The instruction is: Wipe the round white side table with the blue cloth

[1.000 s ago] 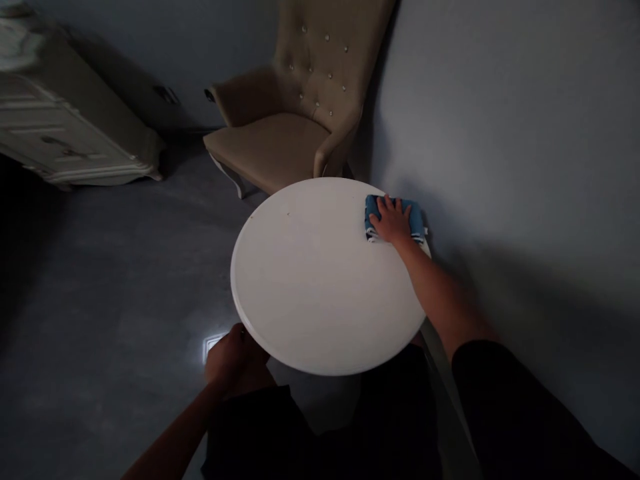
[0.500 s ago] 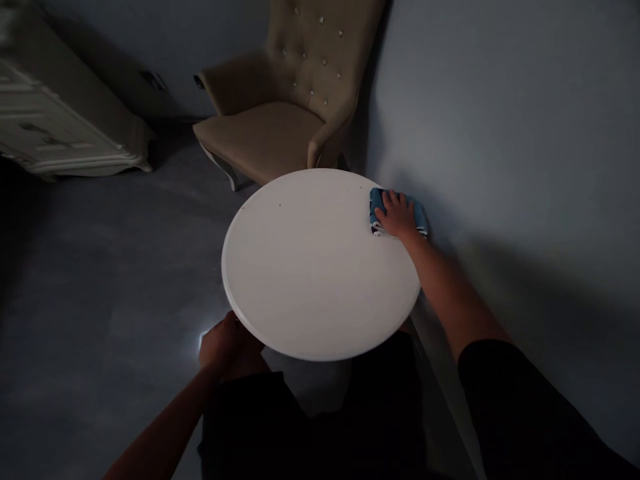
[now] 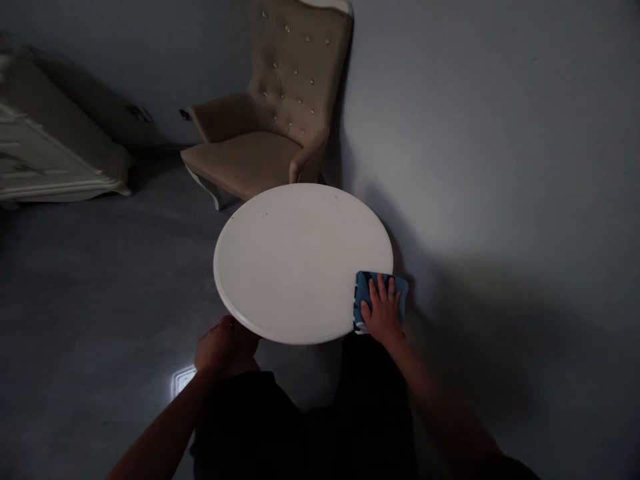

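Note:
A round white tabletop [image 3: 295,267] fills the middle of the view, with a few small dark specks toward its far side. My right hand [image 3: 384,312] lies flat with fingers spread on a folded blue cloth [image 3: 361,293], pressing it at the table's near right edge. Part of the cloth sticks out past the rim. My left hand [image 3: 216,343] is at the near left edge, beside my knee and low against the table's rim. Its fingers are hidden in shadow, so its grip does not show.
Behind the table stands a tan armchair [image 3: 250,157] with a buttoned back. A pale carved cabinet [image 3: 65,147] is at the far left. The grey wall [image 3: 475,167] rises close on the right. My dark-clad legs [image 3: 300,433] are under the near edge.
My right hand has drawn the cloth along the right side of the tabletop toward me. My left hand stays near the left rim. The view has shifted slightly.

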Tool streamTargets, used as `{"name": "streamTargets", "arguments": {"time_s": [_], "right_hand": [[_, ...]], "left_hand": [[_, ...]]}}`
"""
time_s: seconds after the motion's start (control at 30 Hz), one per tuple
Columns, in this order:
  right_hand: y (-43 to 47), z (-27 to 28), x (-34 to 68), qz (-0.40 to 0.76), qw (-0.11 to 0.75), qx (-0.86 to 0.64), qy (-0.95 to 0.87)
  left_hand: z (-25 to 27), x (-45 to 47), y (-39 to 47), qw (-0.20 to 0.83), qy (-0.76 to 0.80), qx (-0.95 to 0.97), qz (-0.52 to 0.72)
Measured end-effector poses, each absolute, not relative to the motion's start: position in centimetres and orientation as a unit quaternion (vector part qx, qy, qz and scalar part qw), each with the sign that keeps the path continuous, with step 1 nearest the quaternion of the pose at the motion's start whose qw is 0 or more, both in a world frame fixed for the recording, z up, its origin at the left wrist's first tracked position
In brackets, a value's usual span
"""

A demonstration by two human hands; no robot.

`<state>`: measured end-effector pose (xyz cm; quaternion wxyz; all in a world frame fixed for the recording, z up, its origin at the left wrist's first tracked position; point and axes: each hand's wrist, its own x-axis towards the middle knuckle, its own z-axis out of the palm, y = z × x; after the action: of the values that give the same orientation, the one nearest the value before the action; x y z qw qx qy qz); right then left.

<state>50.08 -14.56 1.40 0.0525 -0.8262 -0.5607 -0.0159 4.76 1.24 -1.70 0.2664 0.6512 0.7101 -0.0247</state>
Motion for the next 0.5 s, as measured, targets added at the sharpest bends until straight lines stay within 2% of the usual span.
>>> {"name": "streamTargets", "arguments": {"time_s": [0.13,0.37,0.5], "right_hand": [[-12.3,2.4,51.6,0.007,0.073,-0.816,-0.573],[-1.1,5.9,59.2,-0.005,-0.005,-0.808,-0.589],[7.1,6.1,63.0,-0.027,-0.017,-0.799,-0.601]], "left_hand": [[-1.7,4.4,1.4,0.270,0.706,0.652,-0.051],[-1.3,4.6,2.2,0.270,0.714,0.640,-0.087],[-2.1,4.0,2.9,0.268,0.714,0.640,-0.097]]}}
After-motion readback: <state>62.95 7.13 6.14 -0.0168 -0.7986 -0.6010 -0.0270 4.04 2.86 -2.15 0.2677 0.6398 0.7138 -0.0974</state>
